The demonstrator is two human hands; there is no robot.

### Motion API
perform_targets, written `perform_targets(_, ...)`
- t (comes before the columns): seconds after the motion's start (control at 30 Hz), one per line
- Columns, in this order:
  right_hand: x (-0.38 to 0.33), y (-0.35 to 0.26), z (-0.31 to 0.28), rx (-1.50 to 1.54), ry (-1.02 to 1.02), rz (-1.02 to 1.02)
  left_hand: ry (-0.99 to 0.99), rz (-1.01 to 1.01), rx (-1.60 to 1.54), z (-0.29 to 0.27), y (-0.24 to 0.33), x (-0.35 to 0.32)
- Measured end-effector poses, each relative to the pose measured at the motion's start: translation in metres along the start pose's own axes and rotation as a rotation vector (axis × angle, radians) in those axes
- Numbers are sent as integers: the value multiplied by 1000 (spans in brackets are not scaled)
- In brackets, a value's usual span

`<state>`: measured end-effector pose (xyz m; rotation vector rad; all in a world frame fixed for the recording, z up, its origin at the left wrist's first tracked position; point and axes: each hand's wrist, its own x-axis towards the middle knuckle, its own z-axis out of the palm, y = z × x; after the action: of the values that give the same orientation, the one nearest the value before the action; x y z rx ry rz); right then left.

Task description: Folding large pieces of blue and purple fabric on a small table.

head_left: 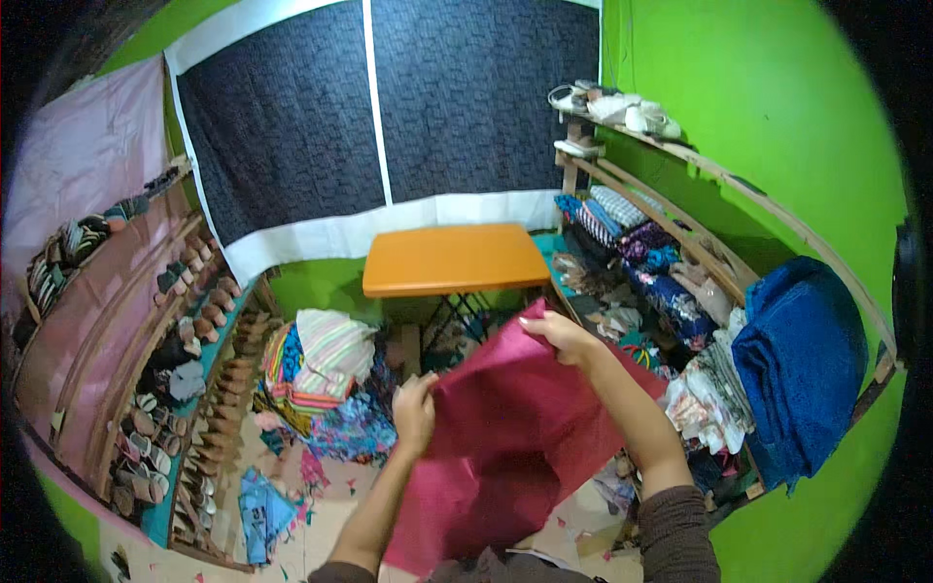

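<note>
Head view: hands (pixel 415 416) hold maroon cloth (pixel 505 418); blue garment (pixel 269 510) bears print.

Head view: left hand (pixel 415 413) and right hand (pixel 564 338) pinch 1 maroon cloth (pixel 505 418) by its upper edge, sheet hanging between the forearms. Orange folding table (pixel 457 259) beyond; shoe rack (pixel 185 379) left, blue denim (pixel 802 360) right.

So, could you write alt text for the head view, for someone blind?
A person's left hand and right hand hold up a dark red cloth in front of an orange-topped table. Shoes line a rack at left; patterned fabrics lie piled beside it, and blue cloth drapes at right.
</note>
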<state>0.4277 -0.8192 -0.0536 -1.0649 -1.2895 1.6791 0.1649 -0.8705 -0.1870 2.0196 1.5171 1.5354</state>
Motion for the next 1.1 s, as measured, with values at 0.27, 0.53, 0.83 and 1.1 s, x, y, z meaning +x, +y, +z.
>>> perform_targets(0.27,37,38,53,566,74,66,-54,-79,1,58,84,-16)
perform_targets(0.53,40,45,68,915,160,117,-55,-135,-218,97,75,13)
perform_targets(0.83,17,19,-31,658,158,167,-548,398,317,28,82,67)
perform_targets(1.1,54,76,-75,867,390,124,-662,108,293,-3,35,55)
